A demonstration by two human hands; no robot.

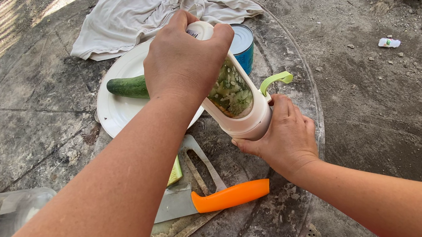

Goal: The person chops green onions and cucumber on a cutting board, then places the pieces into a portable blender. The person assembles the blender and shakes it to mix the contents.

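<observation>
1. Gripping from above, the left hand [182,56] closes round the top of a cream hand-held vegetable cutter [239,103] tilted over the round stone table [28,123].
2. The right hand [281,138] cups and grips the cutter's base, arm reaching in from the lower right.
3. One cutter, packed with green shreds.
4. One white plate [114,108], one cucumber [127,87], one blue tin [242,47], one orange-handled knife [222,196], one grey cloth [138,6].

Cream chopper [249,121], green crank [276,79]; orange-handled knife [231,196]; white plate [116,111]; dark green cucumber [128,87]; blue can [243,48]
</observation>
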